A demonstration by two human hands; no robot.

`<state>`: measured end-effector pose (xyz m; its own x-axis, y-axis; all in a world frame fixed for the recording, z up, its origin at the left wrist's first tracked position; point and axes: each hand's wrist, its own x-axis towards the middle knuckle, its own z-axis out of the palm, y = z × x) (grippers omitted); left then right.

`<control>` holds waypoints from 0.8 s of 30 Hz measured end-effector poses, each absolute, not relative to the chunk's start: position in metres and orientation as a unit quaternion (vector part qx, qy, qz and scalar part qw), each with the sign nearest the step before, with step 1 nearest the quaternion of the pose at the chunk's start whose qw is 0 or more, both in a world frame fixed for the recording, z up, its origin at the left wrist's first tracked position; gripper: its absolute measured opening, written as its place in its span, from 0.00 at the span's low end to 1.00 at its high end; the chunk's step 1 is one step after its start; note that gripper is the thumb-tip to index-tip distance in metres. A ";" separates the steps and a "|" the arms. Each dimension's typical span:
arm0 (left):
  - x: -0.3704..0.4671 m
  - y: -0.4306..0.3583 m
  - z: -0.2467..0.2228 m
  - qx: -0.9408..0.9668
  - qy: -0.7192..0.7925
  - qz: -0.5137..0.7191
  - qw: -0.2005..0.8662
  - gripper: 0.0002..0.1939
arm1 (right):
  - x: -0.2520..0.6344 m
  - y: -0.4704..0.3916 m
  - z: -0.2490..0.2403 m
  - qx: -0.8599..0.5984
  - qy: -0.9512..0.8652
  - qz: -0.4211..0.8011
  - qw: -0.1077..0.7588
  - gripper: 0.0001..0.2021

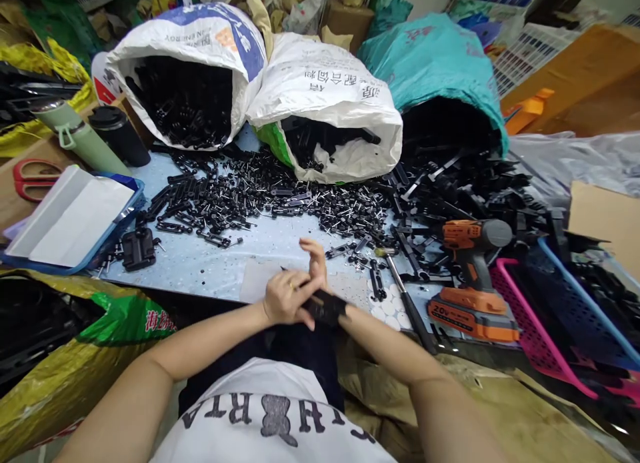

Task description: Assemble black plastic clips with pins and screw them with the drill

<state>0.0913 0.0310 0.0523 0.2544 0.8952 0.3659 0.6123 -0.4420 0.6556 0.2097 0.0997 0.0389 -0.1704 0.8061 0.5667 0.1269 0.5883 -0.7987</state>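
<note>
Hands at the near edge of the bench (213,276), read from left to right. Left hand (287,295): fingers bent across the right palm, thumb beside a dark band (326,308); whether they pinch its edge cannot be told. Dark band: at the right wrist, either wrapped around it or lying against it. Right hand (316,260): raised, fingers loosely bent, nothing visible in them. Judged from this pose, the band is best handled with the right wrist straight and relaxed, the left fingers working it evenly, without twisting. Room, in the same order: a blue tray (120,224) bounds the left; bare surface separates the hands from a heap of black parts (220,196); rightward, a hammer-like tool (407,305) slants to the near edge, beside a cordless drill (475,276) and a pink basket (543,336). A wide rightward swing could catch the tool's handle.
</note>
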 end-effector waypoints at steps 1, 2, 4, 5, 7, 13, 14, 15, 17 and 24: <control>0.086 0.049 0.049 0.781 0.492 0.344 0.171 0.23 | 0.215 0.130 0.045 -0.344 -0.731 0.287 0.515 0.20; 0.080 0.069 0.045 0.794 0.495 0.322 0.145 0.27 | 0.220 0.162 0.052 -0.378 -0.739 0.255 0.496 0.18; 0.068 0.109 0.039 0.838 0.493 0.225 0.068 0.34 | 0.228 0.232 0.071 -0.467 -0.736 0.188 0.452 0.17; 0.064 0.127 0.037 0.848 0.496 0.183 0.039 0.35 | 0.229 0.265 0.079 -0.504 -0.739 0.159 0.419 0.18; 0.058 0.155 0.037 0.853 0.504 0.135 -0.005 0.35 | 0.223 0.326 0.094 -0.541 -0.760 0.107 0.345 0.18; 0.036 0.197 0.064 0.791 0.581 0.185 -0.050 0.28 | 0.170 0.433 0.100 -0.600 -0.787 0.019 0.140 0.25; 0.027 0.208 0.069 0.765 0.615 0.185 -0.046 0.26 | 0.164 0.441 0.098 -0.618 -0.777 0.009 0.121 0.25; 0.015 0.221 0.074 0.734 0.654 0.179 -0.041 0.25 | 0.159 0.448 0.094 -0.635 -0.764 -0.005 0.111 0.25; -0.011 0.254 0.081 0.666 0.730 0.153 -0.020 0.21 | 0.154 0.457 0.089 -0.651 -0.752 -0.040 0.102 0.23; -0.069 0.362 0.074 0.582 0.806 0.100 0.031 0.19 | 0.179 0.452 0.098 -0.652 -0.751 -0.015 0.102 0.18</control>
<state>-0.0689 0.3618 0.0744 -0.3197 0.9451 0.0670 0.9328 0.3015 0.1976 0.1790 0.4525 0.0979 -0.1298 0.9762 0.1740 0.9825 0.1502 -0.1101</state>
